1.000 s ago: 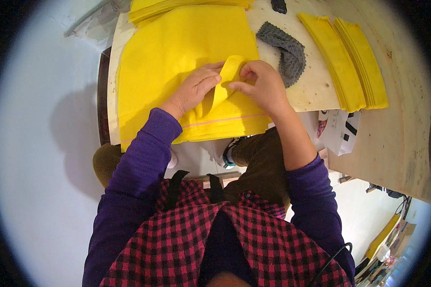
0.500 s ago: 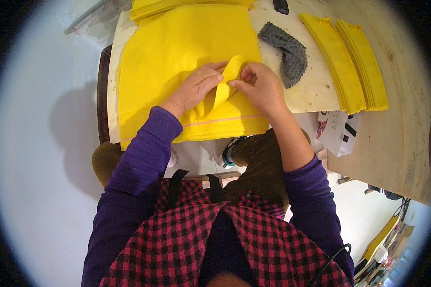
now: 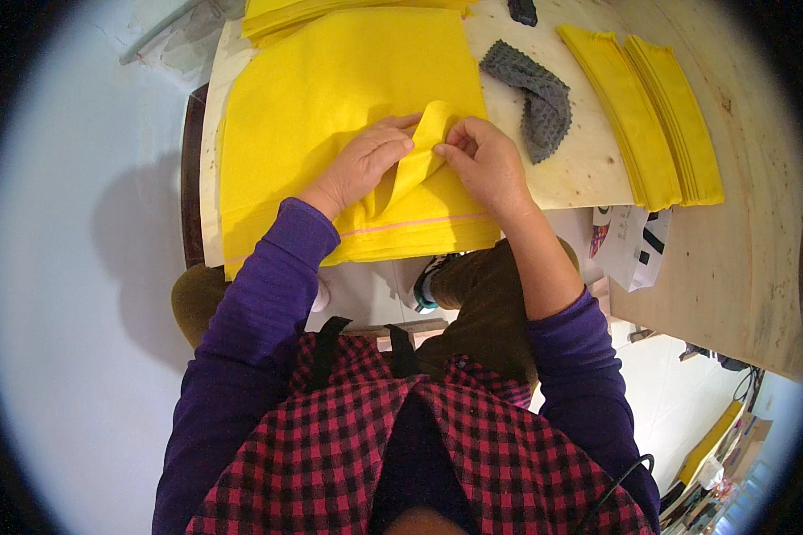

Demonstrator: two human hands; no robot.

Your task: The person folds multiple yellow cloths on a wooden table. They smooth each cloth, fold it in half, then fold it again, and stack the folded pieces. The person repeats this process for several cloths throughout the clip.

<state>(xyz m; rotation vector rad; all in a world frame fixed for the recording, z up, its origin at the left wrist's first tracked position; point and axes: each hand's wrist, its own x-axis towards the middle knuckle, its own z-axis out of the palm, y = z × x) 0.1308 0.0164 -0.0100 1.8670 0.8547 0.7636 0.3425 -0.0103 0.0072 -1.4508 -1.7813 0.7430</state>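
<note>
A broad stack of yellow cloths (image 3: 330, 80) lies in front of me, its near edge marked by a pink line. Between my hands, the top yellow cloth is raised into a narrow folded flap (image 3: 418, 160). My left hand (image 3: 370, 159) rests on the stack and is closed at the flap's left side, thumb against it and fingertips partly hidden behind. From the right, my right hand (image 3: 486, 165) pinches the flap's edge between thumb and fingers.
Right of the stack lies a crumpled dark grey cloth (image 3: 537, 98). Beyond it are two long folded yellow bundles (image 3: 651, 120) on the pale wooden table (image 3: 589, 174). A small black object (image 3: 523, 11) is at the far edge. A white bag (image 3: 635, 250) sits below the table's right side.
My right hand's pinch has shifted slightly along the flap, and the flap leans and spreads a little differently. My left hand has hardly moved.
</note>
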